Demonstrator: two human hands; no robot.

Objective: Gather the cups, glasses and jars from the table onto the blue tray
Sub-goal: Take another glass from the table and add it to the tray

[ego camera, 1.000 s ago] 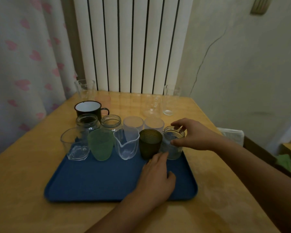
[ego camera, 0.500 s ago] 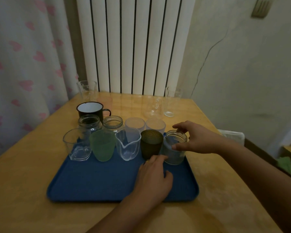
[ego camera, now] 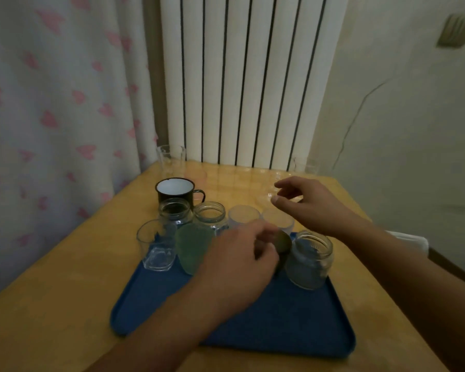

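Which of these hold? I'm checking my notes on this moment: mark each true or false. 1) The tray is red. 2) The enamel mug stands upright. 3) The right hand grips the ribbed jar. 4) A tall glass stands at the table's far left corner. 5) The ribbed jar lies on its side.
1) False: the tray is blue.
2) True: the mug stands upright, its white inside showing.
3) False: the right hand is above and beyond the ribbed jar, apart from it, holding nothing.
4) True: the tall glass stands there, by the radiator.
5) False: the jar stands upright on the tray, mouth up.
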